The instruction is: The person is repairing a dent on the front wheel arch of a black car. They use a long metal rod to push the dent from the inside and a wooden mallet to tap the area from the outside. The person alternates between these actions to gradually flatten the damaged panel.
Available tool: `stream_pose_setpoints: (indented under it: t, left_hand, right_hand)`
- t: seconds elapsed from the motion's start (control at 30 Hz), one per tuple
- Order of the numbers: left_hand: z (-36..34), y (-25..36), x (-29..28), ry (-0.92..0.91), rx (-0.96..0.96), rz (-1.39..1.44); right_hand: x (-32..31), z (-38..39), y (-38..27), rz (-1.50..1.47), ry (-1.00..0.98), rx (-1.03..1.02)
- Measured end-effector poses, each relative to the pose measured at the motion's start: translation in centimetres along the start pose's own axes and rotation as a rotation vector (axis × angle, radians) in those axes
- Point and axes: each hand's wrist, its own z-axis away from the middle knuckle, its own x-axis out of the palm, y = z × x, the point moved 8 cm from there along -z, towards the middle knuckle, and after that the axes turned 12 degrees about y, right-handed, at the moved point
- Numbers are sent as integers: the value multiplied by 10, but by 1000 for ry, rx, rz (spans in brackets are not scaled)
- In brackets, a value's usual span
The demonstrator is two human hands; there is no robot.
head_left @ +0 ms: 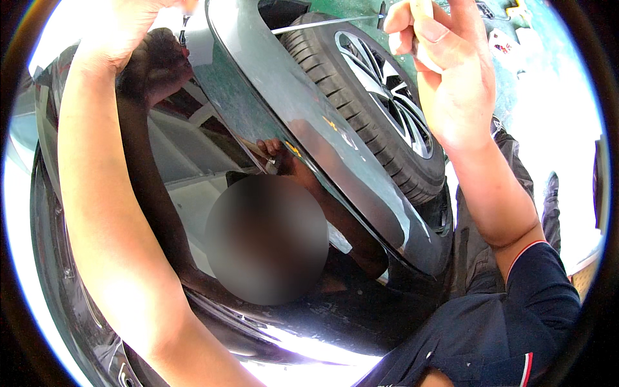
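A dark, glossy car body (290,335) fills the middle, with a grey-green fender (277,84) curving over a wheel (380,97). My right hand (458,90) is raised beside the wheel, its fingers curled at the end of a thin metal rod (329,23). The rod's far end disappears into the gap above the tyre. A small dark piece (382,14) sits by my right fingertips. At the upper left, my left hand (126,32) is over the dark panel. Glare and the picture's top edge hide most of its fingers.
Yellow marks (293,149) dot the car's surface near the fender seam. My arms and a blurred round patch (267,238) show over the reflective panel. Legs in dark trousers (483,219) stand right of the wheel. Small items (506,44) lie on the green floor (548,39) at upper right.
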Motion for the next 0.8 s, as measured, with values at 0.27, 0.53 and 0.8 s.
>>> stream_pose_setpoints:
  t: [0.27,0.53,0.8]
  left_hand:
    - [1,1,0,11,-2,-4]
    - [4,4,5,1,-42,-8]
    - [0,-3,-8,78,27,-40]
  right_hand:
    - [-1,-3,8,-60,-54,46]
    - [7,3,6,-136,-193,75]
    - [10,4,12,17,-203,122]
